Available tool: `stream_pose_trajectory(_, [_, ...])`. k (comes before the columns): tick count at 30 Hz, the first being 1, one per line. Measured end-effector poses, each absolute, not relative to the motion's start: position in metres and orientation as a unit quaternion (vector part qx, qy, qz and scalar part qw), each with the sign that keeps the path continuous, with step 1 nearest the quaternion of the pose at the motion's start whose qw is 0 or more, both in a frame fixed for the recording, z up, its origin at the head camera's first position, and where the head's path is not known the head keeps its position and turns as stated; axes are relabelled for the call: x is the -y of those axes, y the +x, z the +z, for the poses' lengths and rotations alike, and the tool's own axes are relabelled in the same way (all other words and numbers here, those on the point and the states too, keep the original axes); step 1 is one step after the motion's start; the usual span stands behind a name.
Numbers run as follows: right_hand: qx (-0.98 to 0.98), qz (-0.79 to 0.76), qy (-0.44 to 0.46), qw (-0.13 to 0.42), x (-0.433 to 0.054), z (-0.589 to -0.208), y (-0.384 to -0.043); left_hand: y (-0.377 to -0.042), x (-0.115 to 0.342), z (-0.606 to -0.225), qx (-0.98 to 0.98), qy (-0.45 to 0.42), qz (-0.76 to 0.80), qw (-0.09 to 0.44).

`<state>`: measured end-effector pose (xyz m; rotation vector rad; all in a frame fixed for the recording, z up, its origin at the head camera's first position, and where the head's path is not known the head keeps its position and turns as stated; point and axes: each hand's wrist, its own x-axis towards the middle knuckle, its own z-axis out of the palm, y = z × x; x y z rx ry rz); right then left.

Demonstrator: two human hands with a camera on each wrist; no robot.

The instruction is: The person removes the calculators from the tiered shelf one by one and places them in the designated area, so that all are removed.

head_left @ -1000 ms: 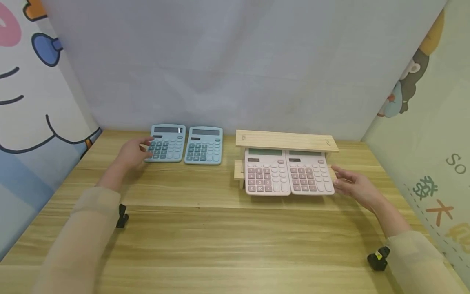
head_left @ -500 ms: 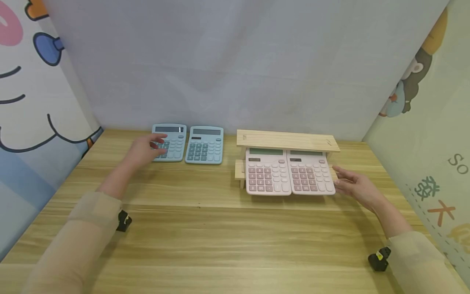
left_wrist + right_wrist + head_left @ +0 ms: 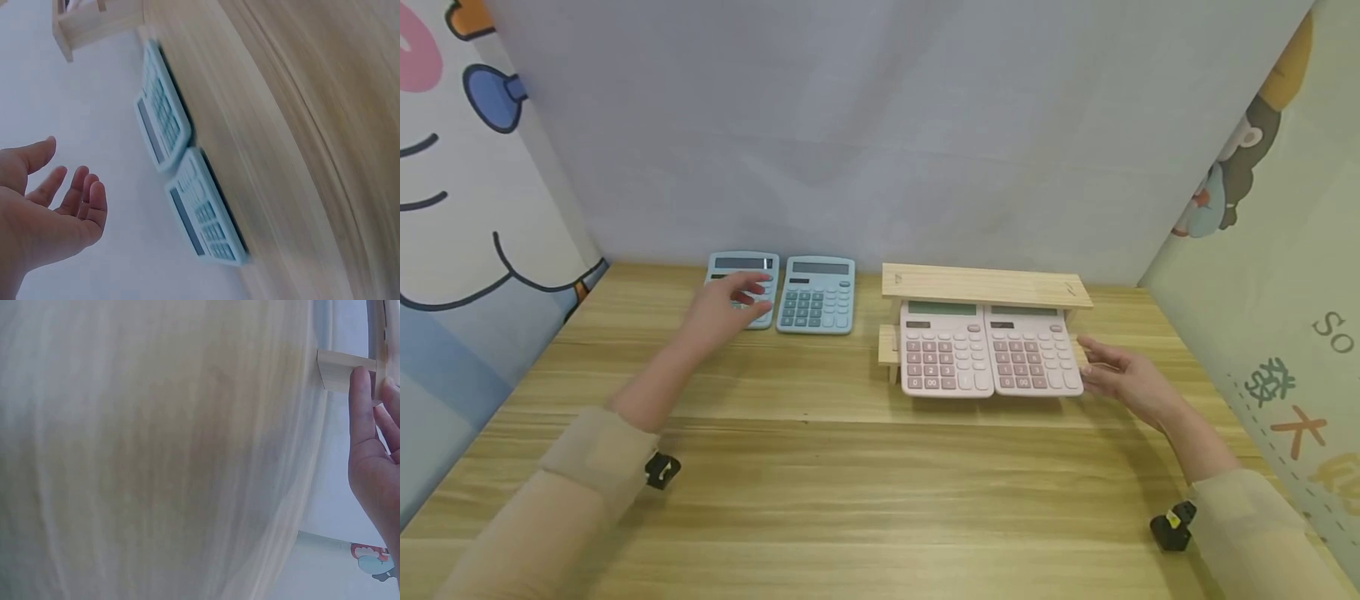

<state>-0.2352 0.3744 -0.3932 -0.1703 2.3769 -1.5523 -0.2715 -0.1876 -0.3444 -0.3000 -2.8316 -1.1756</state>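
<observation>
My left hand (image 3: 721,310) hovers above the left blue calculator (image 3: 739,264), its fingers loosely bent and holding nothing; it hides part of the keys. In the left wrist view that hand (image 3: 50,222) shows apart from both calculators, palm in sight. The right blue calculator (image 3: 817,302) lies flat beside the first. Two pale pink calculators, one left (image 3: 946,354) and one right (image 3: 1033,354), lean side by side on a small wooden rack (image 3: 985,283), screens partly under its top board. My right hand (image 3: 1131,387) grips the rack's right end between thumb and fingers.
Everything stands on a wood-grain table (image 3: 850,500) with a seam across it. A pale grey cloth (image 3: 850,133) rises behind. Cartoon-printed panels bound the left (image 3: 460,275) and right (image 3: 1285,333) sides. Each wrist carries a small black camera.
My left hand has moved rightward from the left edge of the left blue calculator to over its middle. My right hand, the rack and all the calculators stay in place.
</observation>
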Motion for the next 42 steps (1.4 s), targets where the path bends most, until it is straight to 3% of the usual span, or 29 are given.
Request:
stream_pose_trajectory(23, [-0.834,-0.529,-0.043,0.150,-0.372,-0.389,-0.232,-0.232,0.116,-0.341,0.881,-0.120,-0.458,-0.009])
stream_pose_trajectory(42, [-0.828,-0.538,-0.041,0.152,-0.370,-0.387,-0.230,-0.217,0.066,-0.368,0.874,-0.154,-0.458,-0.048])
